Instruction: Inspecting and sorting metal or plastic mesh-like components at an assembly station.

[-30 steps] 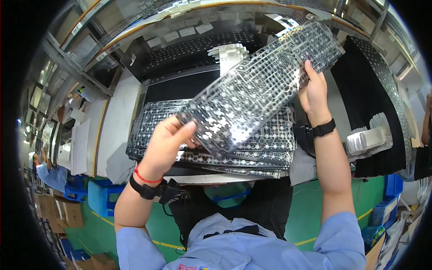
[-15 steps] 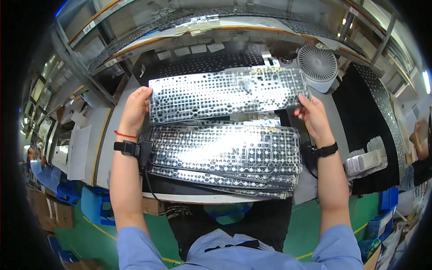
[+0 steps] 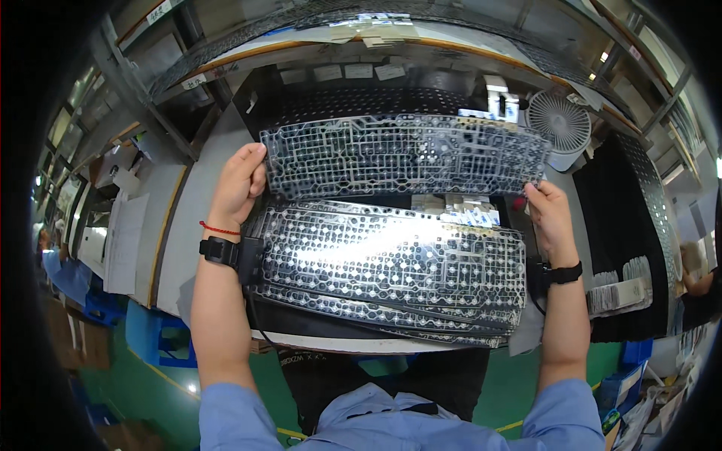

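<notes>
A thin, clear keyboard membrane sheet [image 3: 398, 156] with printed circuit lines spans the space between my hands, raised above the worktop. My left hand [image 3: 242, 177] pinches its left edge, while my right hand [image 3: 547, 210] grips the lower right corner between thumb and fingers. White and blue connector tails [image 3: 498, 105] stick up from the sheet's far edge. Below it lies a stack of similar membrane sheets [image 3: 391, 259], slightly fanned toward me, with a bright glare across the top one. More tails poke out at the stack's far side.
A round white fan [image 3: 558, 124] stands at the back right. Farther right are a black covering [image 3: 624, 218] and a bundle of pale flat pieces [image 3: 620, 289]. A shelf edge [image 3: 444, 46] crosses the back, and a grey side table [image 3: 139, 233] is at left.
The held sheet has tilted, losing its bright reflection so its circuit lines show. My right hand sits a little lower and farther right; the whole view has shifted slightly.
</notes>
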Action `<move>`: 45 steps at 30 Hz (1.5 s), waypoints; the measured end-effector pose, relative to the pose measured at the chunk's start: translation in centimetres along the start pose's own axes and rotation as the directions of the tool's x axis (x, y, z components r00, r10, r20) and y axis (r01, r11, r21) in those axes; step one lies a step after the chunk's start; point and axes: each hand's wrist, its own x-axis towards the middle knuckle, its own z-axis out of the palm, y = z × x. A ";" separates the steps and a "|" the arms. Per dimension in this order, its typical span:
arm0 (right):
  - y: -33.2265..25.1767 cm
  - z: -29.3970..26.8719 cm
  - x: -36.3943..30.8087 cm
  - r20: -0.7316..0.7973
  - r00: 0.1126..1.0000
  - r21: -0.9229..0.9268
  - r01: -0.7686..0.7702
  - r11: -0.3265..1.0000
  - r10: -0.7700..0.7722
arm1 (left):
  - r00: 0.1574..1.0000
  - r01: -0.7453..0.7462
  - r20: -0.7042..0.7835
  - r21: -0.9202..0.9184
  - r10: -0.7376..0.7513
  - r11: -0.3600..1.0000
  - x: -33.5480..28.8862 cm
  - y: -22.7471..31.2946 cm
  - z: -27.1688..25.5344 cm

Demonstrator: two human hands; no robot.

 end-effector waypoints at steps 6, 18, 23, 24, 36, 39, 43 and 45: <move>-0.5 0.9 -0.2 -0.078 0.995 0.224 0.077 0.972 -0.060 | 0.992 0.089 -0.083 -0.121 -0.099 0.989 -1.0 1.1 1.7; -0.9 1.3 -0.5 -0.142 0.976 0.095 0.178 0.979 -0.163 | 0.998 0.044 0.033 0.159 -0.050 0.986 -0.9 -0.3 1.5; 0.0 0.8 0.1 -0.097 0.969 0.145 0.238 0.960 -0.225 | 0.982 0.132 0.110 0.182 -0.154 0.974 -0.5 -0.6 0.7; 0.0 0.8 0.1 -0.092 0.969 0.157 0.243 0.957 -0.231 | 0.977 0.166 0.104 0.186 -0.187 0.968 -0.8 -0.4 1.1; -1.9 1.7 -1.3 -0.052 0.979 0.097 0.200 0.975 -0.196 | 0.999 0.026 0.026 -0.035 -0.025 0.999 0.8 -1.8 -2.5; -2.0 1.8 -1.3 -0.046 0.992 0.013 0.118 0.993 -0.117 | 0.988 -0.045 -0.153 -0.176 0.018 0.983 0.8 -1.5 -0.7; -0.9 0.8 -1.1 0.243 0.963 -0.333 0.193 0.923 -0.113 | 0.977 -0.097 -0.210 -0.230 0.048 0.968 0.5 -0.9 0.2; -2.0 0.8 -2.1 0.382 0.924 -0.465 0.198 0.863 -0.006 | 0.990 -0.045 -0.142 -0.157 0.023 0.987 0.4 -0.9 -0.7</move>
